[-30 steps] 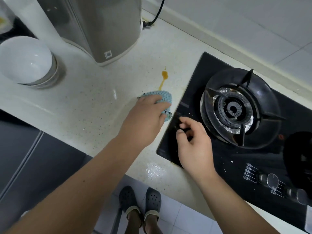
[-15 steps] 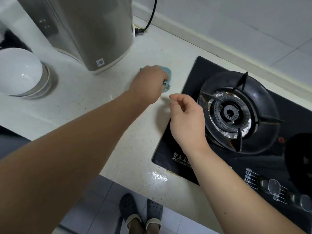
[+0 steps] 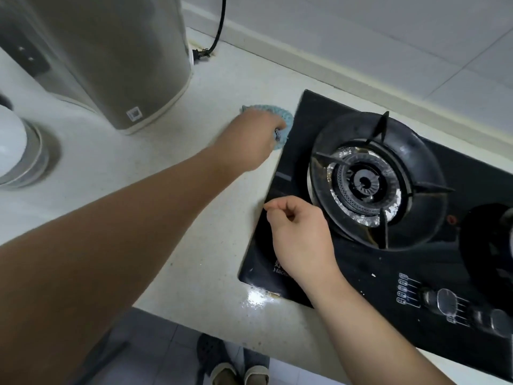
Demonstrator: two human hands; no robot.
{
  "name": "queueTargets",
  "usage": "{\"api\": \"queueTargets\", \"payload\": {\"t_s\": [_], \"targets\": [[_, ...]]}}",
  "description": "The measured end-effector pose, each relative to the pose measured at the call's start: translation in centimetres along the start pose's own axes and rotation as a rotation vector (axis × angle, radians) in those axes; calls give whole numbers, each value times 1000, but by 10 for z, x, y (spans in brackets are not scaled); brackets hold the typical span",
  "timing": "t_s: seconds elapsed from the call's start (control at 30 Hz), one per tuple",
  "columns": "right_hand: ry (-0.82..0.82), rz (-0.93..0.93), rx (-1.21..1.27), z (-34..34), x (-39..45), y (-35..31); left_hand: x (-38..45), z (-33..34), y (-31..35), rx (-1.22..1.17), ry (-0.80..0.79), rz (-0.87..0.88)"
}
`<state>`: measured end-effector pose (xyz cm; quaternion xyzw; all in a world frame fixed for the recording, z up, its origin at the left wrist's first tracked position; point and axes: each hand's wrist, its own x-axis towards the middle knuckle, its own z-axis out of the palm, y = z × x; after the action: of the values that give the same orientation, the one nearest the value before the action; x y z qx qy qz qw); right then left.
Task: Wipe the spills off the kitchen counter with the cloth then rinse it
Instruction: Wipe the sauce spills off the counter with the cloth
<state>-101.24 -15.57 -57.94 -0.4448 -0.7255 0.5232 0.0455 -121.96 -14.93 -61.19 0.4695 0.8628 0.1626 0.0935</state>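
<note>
My left hand [image 3: 251, 138] presses a light blue knitted cloth [image 3: 280, 118] flat on the pale speckled counter [image 3: 177, 223], right beside the left edge of the black gas hob [image 3: 347, 262]. Most of the cloth is hidden under the hand. No orange spill shows around the cloth. My right hand [image 3: 301, 237] hovers over the hob's front left corner with fingers curled loosely and nothing in them. A wet, shiny patch [image 3: 256, 298] lies on the counter by the hob's front corner.
A tall grey appliance [image 3: 111, 56] stands at the back left, its black cord [image 3: 218, 29] plugged in behind it. Stacked white bowls [image 3: 16, 151] sit at the far left. The burner grate [image 3: 369, 182] and control knobs [image 3: 447, 301] are on the hob. The counter's front edge is near my feet.
My left hand pushed the cloth away from me over the orange spill, which no longer shows. My right hand drew back toward the hob's front corner.
</note>
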Motion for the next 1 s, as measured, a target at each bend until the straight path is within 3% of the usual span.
{"api": "queueTargets", "payload": {"t_s": [0.13, 0.3, 0.47, 0.57, 0.63, 0.73, 0.87, 1.0], "targets": [[37, -41, 151, -10, -13, -14, -3, 6, 3, 10, -9, 45], [45, -63, 293, -13, -19, -21, 88, -7, 12, -49, 57, -46], [59, -79, 281, 1, 3, -28, 91, -16, -17, -7, 67, -172], [43, -83, 259, 10, 10, -34, 48, -26, -49, 79, 174, -313], [37, -65, 243, 15, 12, -33, 8, -32, -56, 80, 214, -316], [49, -46, 221, 17, 8, -26, -54, -29, -50, 68, 153, -299], [23, -8, 229, 14, -7, -16, -142, -19, -21, -49, 83, -451], [27, 13, 202, 3, -25, -5, -198, -6, 20, -92, 45, -425]]}}
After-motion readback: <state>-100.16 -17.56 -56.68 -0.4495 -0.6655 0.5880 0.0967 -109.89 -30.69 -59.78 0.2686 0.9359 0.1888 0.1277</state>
